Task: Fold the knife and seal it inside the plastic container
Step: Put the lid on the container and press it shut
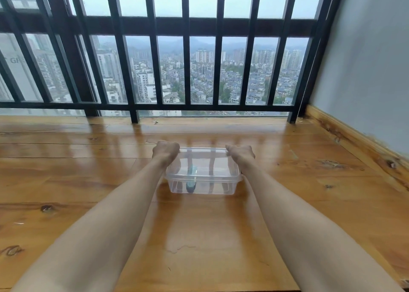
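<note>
- The left hand [166, 150] sits at the far-left corner of the plastic container [202, 182], about 10 o'clock from the box's middle. Its fingers are curled down over the far rim; whether they pinch the lid edge or only press on it cannot be told from behind.
- The right hand [240, 153] mirrors it at the far-right corner, about 2 o'clock, fingers likewise bent over the edge and hidden from the camera.
- The lid [205, 158] lies flat on top of the box and looks seated along the near rim. I judge the far corners are the ones being pressed home.
- The knife [191, 178] lies inside, left of centre at about 8 o'clock, a short teal handle that looks folded, with no blade showing.
- Handling, as a judgement: the box is thin, clear, light and springy, so it will flex and skid on the glossy surface if pushed sideways. Pressure should go straight down on the rim at the corners, not on the middle of the lid, which would bow.
- The knife is small and loose and will slide or rattle if the box is tipped.
- The container rests on a varnished wooden tabletop [88, 181], with the dark railing [186, 70] beyond at 12 o'clock.
</note>
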`<state>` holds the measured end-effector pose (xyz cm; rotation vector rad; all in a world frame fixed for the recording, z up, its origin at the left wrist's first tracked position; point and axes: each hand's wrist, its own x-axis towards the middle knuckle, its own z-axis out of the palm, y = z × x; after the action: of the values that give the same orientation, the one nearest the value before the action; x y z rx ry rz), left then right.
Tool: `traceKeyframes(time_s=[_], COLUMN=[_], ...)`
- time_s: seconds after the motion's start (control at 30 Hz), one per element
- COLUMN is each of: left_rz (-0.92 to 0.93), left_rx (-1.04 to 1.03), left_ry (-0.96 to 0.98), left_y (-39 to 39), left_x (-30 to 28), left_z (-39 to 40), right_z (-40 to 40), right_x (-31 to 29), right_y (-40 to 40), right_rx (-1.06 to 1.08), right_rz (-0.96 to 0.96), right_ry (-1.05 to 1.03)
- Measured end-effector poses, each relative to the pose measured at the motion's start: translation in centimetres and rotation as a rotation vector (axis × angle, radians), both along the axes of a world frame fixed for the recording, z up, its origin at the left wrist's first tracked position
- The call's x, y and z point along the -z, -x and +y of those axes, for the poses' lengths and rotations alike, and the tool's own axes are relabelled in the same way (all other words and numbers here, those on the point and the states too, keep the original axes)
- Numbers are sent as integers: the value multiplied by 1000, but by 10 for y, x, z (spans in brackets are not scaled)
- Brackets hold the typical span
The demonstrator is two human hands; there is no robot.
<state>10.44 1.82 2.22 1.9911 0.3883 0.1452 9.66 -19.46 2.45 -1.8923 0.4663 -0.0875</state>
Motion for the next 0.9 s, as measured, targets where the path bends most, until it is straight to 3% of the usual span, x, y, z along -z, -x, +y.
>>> traceKeyframes(time_s=[0.37, 0.5, 0.63, 0.73, 0.9], left_rz=[-15, 3, -29, -78, -83], left_rx=[93, 86, 58, 152, 295], left_ry=[-25, -217, -639, -847, -876], left_y=[-6, -5, 1, 12, 27], left_x=[6, 0, -15, -21, -13], left_z=[1, -3, -18, -35, -47], right_z=[-2, 4, 29, 47, 51], right_x=[3, -4, -17, -15, -2], right_y=[-8, 2, 13, 20, 31], right_rx=[-69, -42, -152, -361, -482], right_rz=[-42, -99, -204, -171, -100], right_ry=[2, 382, 771, 878, 968])
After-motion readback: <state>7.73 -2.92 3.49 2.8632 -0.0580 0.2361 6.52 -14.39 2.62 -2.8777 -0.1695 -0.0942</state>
